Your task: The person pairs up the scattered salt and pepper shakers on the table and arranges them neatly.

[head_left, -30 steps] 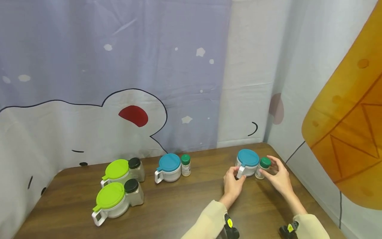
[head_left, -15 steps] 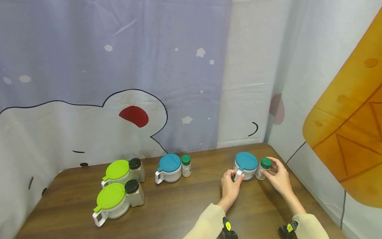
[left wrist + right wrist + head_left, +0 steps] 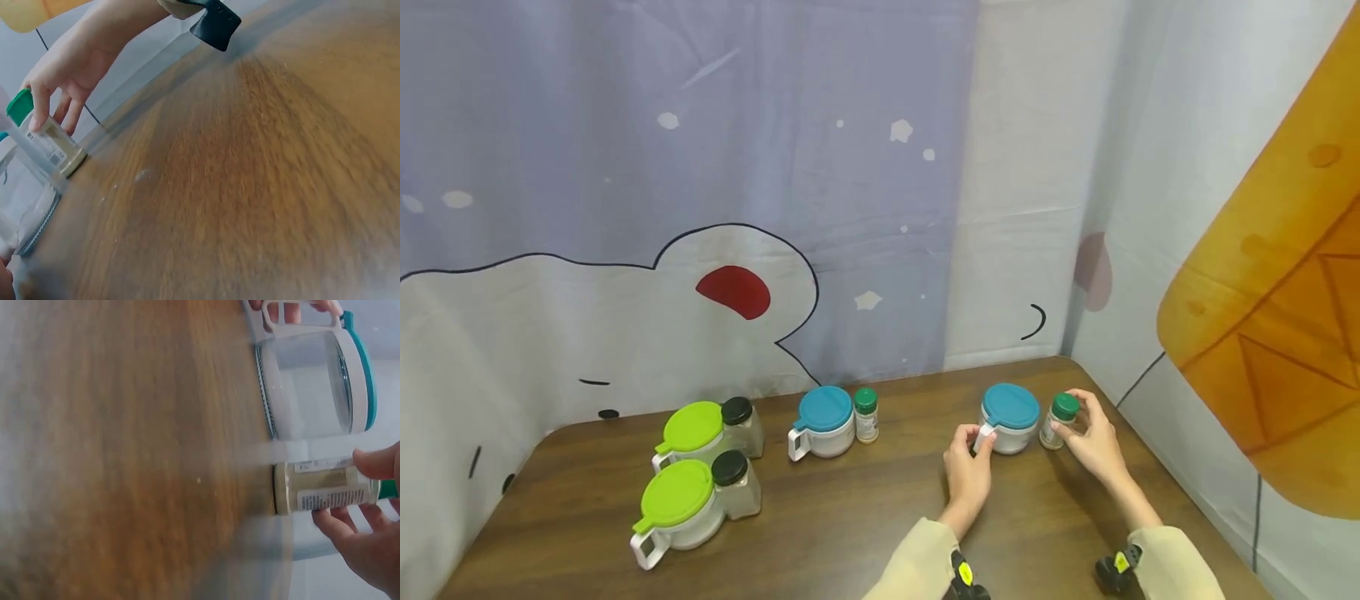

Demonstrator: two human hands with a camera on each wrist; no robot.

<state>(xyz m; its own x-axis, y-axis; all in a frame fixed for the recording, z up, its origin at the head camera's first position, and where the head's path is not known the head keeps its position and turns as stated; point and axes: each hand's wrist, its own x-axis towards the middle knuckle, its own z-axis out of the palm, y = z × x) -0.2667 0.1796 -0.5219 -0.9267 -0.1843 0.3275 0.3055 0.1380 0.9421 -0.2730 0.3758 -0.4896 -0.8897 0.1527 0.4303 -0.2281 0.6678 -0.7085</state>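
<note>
At the table's right end, my left hand (image 3: pixel 967 477) grips the white handle of a seasoning jar with a blue lid (image 3: pixel 1011 407). The right wrist view shows this jar's clear body (image 3: pixel 303 387) upright on the wood. Just right of it, my right hand (image 3: pixel 1097 442) pinches a small spice bottle with a green cap (image 3: pixel 1064 407), thumb on one side and fingers on the other. That bottle (image 3: pixel 325 487) stands upright, and a narrow gap parts it from the jar. In the left wrist view, the left hand is mostly out of frame.
A second blue-lidded jar (image 3: pixel 826 421) stands mid-table beside another green-capped bottle (image 3: pixel 867 417). On the left are two green-lidded jars (image 3: pixel 677 496), each beside a black-capped shaker (image 3: pixel 737 487). A printed curtain (image 3: pixel 880 208) hangs behind the wooden table (image 3: pixel 850 533).
My left hand has drawn the blue-lidded jar left and slightly toward me, widening its gap from the spice bottle. The right hand and its bottle have stayed nearly in place.
</note>
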